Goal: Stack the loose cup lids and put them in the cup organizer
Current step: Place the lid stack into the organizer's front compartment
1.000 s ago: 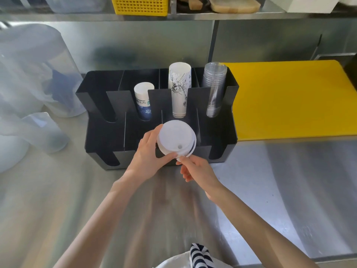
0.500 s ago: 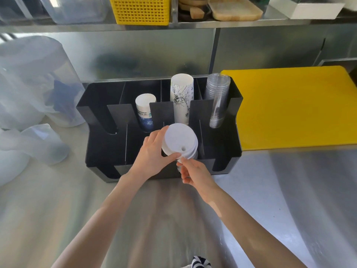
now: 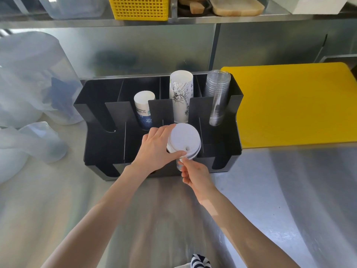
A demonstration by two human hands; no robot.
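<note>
A stack of white cup lids (image 3: pixel 183 141) is tilted over a front compartment of the black cup organizer (image 3: pixel 100 146), right of its middle. My left hand (image 3: pixel 156 147) grips the stack from the left, thumb along its lower edge. My right hand (image 3: pixel 195 176) pinches the stack's bottom rim from below. The lower part of the stack is hidden behind my fingers. In the organizer's rear slots stand a short white-and-blue paper cup stack (image 3: pixel 144 109), a tall printed paper cup stack (image 3: pixel 180 95) and a clear plastic cup stack (image 3: pixel 217 95).
A yellow cutting board (image 3: pixel 293 103) lies right of the organizer on the steel counter (image 3: pixel 289 190). Clear plastic bags and containers (image 3: pixel 32 97) crowd the left. A shelf above holds a yellow basket (image 3: pixel 141 7) and wooden boards (image 3: pixel 237 5).
Both hands have carried the lid stack forward and down, from in front of the organizer to over its front compartment. The grip on the stack stays the same.
</note>
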